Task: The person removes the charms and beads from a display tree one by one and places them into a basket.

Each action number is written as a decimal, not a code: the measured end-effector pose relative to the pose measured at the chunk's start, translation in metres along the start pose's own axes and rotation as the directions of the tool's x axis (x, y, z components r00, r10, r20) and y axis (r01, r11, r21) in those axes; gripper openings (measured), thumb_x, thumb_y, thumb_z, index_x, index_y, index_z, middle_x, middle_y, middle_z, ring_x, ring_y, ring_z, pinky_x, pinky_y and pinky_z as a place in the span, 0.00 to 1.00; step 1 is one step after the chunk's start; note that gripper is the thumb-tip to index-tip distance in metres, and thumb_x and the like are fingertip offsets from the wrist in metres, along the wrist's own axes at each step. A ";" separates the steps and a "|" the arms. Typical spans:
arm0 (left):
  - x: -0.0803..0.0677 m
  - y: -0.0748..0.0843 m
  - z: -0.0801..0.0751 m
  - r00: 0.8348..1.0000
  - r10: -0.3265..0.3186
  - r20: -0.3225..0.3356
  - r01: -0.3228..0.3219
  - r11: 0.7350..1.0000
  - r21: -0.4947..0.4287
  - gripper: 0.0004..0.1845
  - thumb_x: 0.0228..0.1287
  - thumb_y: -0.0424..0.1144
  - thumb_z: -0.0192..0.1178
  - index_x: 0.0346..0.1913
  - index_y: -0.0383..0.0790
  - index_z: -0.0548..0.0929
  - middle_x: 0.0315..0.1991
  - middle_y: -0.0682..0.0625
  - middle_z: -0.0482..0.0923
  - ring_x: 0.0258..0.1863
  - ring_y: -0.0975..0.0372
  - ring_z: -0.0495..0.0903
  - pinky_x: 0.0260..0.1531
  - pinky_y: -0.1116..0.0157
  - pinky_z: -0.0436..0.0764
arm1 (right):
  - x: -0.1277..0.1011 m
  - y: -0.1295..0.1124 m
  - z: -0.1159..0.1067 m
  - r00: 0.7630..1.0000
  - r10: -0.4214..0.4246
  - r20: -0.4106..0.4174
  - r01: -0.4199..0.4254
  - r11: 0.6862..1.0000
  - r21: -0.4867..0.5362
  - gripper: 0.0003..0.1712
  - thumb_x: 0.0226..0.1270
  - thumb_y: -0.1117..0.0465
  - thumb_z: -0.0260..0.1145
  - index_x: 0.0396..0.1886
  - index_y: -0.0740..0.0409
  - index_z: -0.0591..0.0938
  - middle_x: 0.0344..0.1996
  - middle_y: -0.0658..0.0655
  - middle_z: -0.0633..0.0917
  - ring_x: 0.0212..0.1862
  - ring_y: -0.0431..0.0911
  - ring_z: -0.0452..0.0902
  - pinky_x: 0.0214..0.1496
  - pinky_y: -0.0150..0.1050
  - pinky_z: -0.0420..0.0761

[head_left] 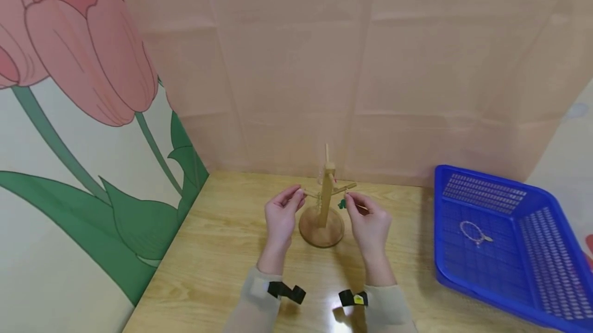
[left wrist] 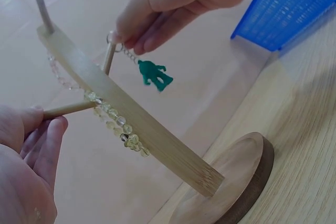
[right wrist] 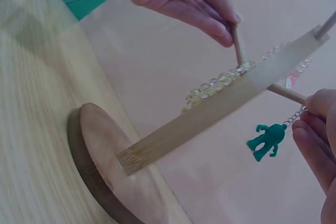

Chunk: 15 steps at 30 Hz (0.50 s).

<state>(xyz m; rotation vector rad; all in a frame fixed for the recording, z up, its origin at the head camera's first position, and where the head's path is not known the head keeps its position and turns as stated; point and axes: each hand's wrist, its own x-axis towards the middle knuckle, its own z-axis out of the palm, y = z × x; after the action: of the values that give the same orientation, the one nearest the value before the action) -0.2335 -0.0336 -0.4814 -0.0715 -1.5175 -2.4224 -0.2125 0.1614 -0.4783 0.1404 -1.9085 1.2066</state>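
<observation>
A wooden stand (head_left: 326, 196) with a round base and several pegs stands upright on the table. My left hand (head_left: 281, 214) pinches the end of its left peg (left wrist: 71, 109), where a pale yellow bead bracelet (left wrist: 118, 121) hangs beside the post. Across the post, my right hand (head_left: 372, 222) pinches the metal ring of a keychain at the tip of another peg (right wrist: 286, 94). A green figure (left wrist: 155, 74) dangles from the keychain's short chain. Fingers partly hide the ring, so I cannot tell whether it is around the peg. A pink bead bracelet (right wrist: 299, 69) hangs behind the post.
To the right stands a blue plastic basket (head_left: 491, 284) with a thin bracelet (head_left: 471, 232) lying inside. Behind the wooden table (head_left: 208, 271) hangs a pinkish cloth (head_left: 287, 75). A tulip-patterned wall panel (head_left: 92, 142) borders the left side.
</observation>
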 end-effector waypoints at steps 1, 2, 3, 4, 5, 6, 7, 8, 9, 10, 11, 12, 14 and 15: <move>0.000 0.000 0.000 1.000 0.001 0.000 -0.001 1.000 0.002 0.10 0.70 0.26 0.71 0.50 0.25 0.89 0.48 0.26 0.87 0.39 0.60 0.92 0.47 0.62 0.92 | 0.001 0.000 -0.001 1.000 -0.002 -0.005 0.002 1.000 -0.003 0.03 0.66 0.69 0.80 0.37 0.65 0.93 0.34 0.59 0.93 0.36 0.47 0.91 0.41 0.19 0.85; 0.000 0.000 0.000 1.000 0.002 0.000 -0.002 1.000 0.002 0.09 0.70 0.26 0.71 0.50 0.25 0.89 0.48 0.26 0.87 0.39 0.60 0.92 0.47 0.62 0.92 | 0.001 0.000 -0.002 1.000 -0.001 -0.011 0.001 1.000 -0.002 0.03 0.66 0.68 0.80 0.38 0.65 0.93 0.34 0.59 0.93 0.36 0.46 0.90 0.40 0.19 0.85; 0.000 0.000 0.000 1.000 0.003 -0.001 -0.003 1.000 0.002 0.09 0.70 0.26 0.71 0.50 0.24 0.89 0.47 0.28 0.87 0.39 0.60 0.92 0.47 0.62 0.92 | 0.002 0.000 -0.003 1.000 -0.001 -0.017 0.001 1.000 0.002 0.03 0.67 0.68 0.79 0.38 0.65 0.93 0.34 0.59 0.93 0.36 0.44 0.90 0.40 0.19 0.85; 0.000 0.000 0.000 1.000 0.003 -0.002 -0.003 1.000 0.001 0.09 0.70 0.26 0.71 0.50 0.24 0.89 0.46 0.30 0.88 0.39 0.60 0.92 0.46 0.62 0.92 | 0.002 0.000 -0.004 1.000 0.000 -0.025 0.001 1.000 0.005 0.03 0.67 0.68 0.79 0.38 0.64 0.93 0.34 0.59 0.93 0.36 0.41 0.90 0.40 0.19 0.85; 0.000 0.000 0.000 1.000 0.003 -0.002 -0.003 1.000 0.001 0.09 0.70 0.26 0.71 0.50 0.24 0.89 0.45 0.32 0.89 0.39 0.60 0.92 0.46 0.62 0.92 | 0.003 0.000 -0.006 0.999 0.002 -0.032 -0.001 1.000 0.009 0.03 0.67 0.68 0.79 0.38 0.65 0.93 0.34 0.59 0.93 0.36 0.38 0.89 0.40 0.18 0.84; 0.001 0.000 0.000 1.000 0.004 -0.002 -0.004 1.000 0.000 0.09 0.70 0.26 0.71 0.50 0.24 0.89 0.43 0.35 0.90 0.39 0.60 0.92 0.46 0.62 0.92 | 0.003 -0.001 -0.007 0.999 0.002 -0.041 -0.002 1.000 0.014 0.03 0.68 0.68 0.79 0.38 0.64 0.93 0.34 0.59 0.93 0.36 0.35 0.88 0.40 0.18 0.84; 0.000 0.000 -0.001 1.000 0.003 -0.002 -0.003 1.000 0.001 0.09 0.70 0.26 0.71 0.50 0.24 0.89 0.43 0.37 0.91 0.39 0.60 0.92 0.46 0.62 0.92 | 0.004 -0.001 -0.008 0.999 0.005 -0.052 -0.004 1.000 0.012 0.02 0.67 0.69 0.78 0.37 0.65 0.93 0.34 0.60 0.93 0.36 0.32 0.87 0.40 0.18 0.84; 0.000 -0.001 -0.001 1.000 0.004 -0.002 -0.004 1.000 -0.002 0.09 0.70 0.26 0.71 0.50 0.24 0.89 0.43 0.36 0.90 0.39 0.60 0.92 0.46 0.62 0.92 | 0.004 -0.002 -0.009 0.998 0.010 -0.059 -0.009 1.000 0.017 0.02 0.67 0.69 0.78 0.37 0.65 0.93 0.34 0.60 0.93 0.37 0.29 0.86 0.40 0.18 0.84; 0.000 -0.001 -0.001 1.000 0.003 -0.002 -0.003 1.000 -0.002 0.10 0.70 0.26 0.71 0.50 0.24 0.89 0.43 0.36 0.90 0.38 0.60 0.91 0.46 0.62 0.92 | 0.005 -0.002 -0.011 0.998 0.017 -0.064 -0.015 1.000 0.021 0.02 0.68 0.70 0.78 0.37 0.66 0.93 0.34 0.60 0.93 0.37 0.28 0.85 0.41 0.18 0.84; 0.000 -0.001 -0.001 1.000 0.004 -0.002 -0.004 1.000 -0.003 0.10 0.70 0.26 0.71 0.50 0.24 0.89 0.43 0.37 0.91 0.38 0.60 0.91 0.46 0.62 0.92 | 0.006 -0.002 -0.012 0.997 0.023 -0.070 -0.022 1.000 0.021 0.02 0.68 0.70 0.78 0.37 0.66 0.93 0.34 0.60 0.93 0.37 0.26 0.84 0.41 0.18 0.84; 0.000 -0.001 -0.001 1.000 0.005 -0.001 -0.005 1.000 -0.003 0.10 0.70 0.26 0.71 0.50 0.24 0.89 0.42 0.37 0.91 0.38 0.60 0.91 0.46 0.62 0.92 | 0.007 -0.003 -0.013 0.997 0.030 -0.076 -0.028 0.999 0.020 0.02 0.68 0.70 0.78 0.37 0.66 0.93 0.34 0.60 0.93 0.37 0.26 0.84 0.41 0.18 0.84; 0.001 -0.001 -0.001 1.000 0.006 -0.001 -0.006 1.000 -0.004 0.10 0.70 0.26 0.71 0.50 0.24 0.89 0.42 0.37 0.91 0.38 0.60 0.91 0.46 0.62 0.92 | 0.008 -0.003 -0.015 0.996 0.032 -0.082 -0.031 0.999 0.015 0.02 0.68 0.70 0.78 0.37 0.66 0.93 0.34 0.60 0.93 0.37 0.26 0.84 0.41 0.18 0.84; 0.001 -0.001 -0.001 1.000 0.008 -0.001 -0.008 1.000 -0.005 0.10 0.70 0.27 0.71 0.50 0.24 0.89 0.42 0.37 0.91 0.38 0.60 0.91 0.46 0.62 0.92 | 0.010 -0.002 -0.017 0.995 0.044 -0.088 -0.042 0.999 0.015 0.02 0.69 0.68 0.78 0.38 0.64 0.94 0.34 0.59 0.93 0.37 0.26 0.84 0.40 0.17 0.84; 0.001 -0.001 -0.001 1.000 0.008 -0.001 -0.008 1.000 -0.005 0.10 0.70 0.27 0.71 0.50 0.24 0.89 0.41 0.40 0.91 0.39 0.60 0.91 0.46 0.62 0.92 | 0.010 -0.001 -0.018 0.995 0.044 -0.094 -0.043 0.999 0.009 0.02 0.68 0.67 0.78 0.37 0.64 0.94 0.34 0.59 0.93 0.37 0.26 0.84 0.40 0.17 0.83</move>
<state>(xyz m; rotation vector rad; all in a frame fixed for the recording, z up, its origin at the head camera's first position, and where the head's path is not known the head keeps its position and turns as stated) -0.2346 -0.0346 -0.4827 -0.0769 -1.5082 -2.4192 -0.2079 0.1780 -0.4673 0.0451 -1.8337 1.2273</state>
